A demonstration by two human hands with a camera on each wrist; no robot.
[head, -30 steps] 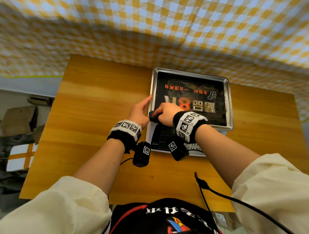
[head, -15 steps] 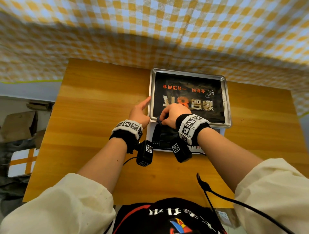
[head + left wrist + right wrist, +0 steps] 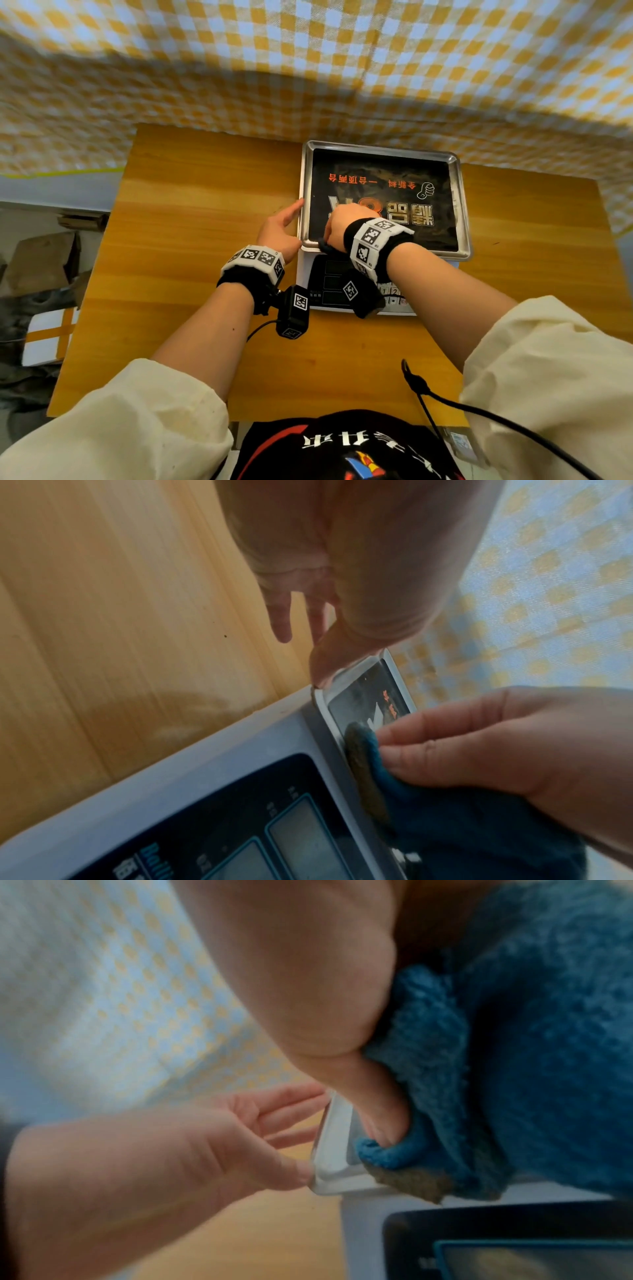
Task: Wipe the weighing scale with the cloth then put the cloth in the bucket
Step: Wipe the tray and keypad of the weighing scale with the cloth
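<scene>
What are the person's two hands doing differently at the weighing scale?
The right hand grips the fluffy blue cloth in curled fingers; the left hand holds nothing, its fingers straight.
The right hand presses the cloth on the near left corner of the scale's shiny metal tray; the left hand touches the tray's left edge from outside, over the wooden table.
Both touch the grey weighing scale and wear marker wristbands.

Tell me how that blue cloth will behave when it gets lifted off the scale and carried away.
The blue cloth looks thick and fluffy, so likely light. It folds and bunches under the right hand, so it will probably droop limp, not hold shape. Its nubby pile should grip well; slipping seems unlikely.
</scene>
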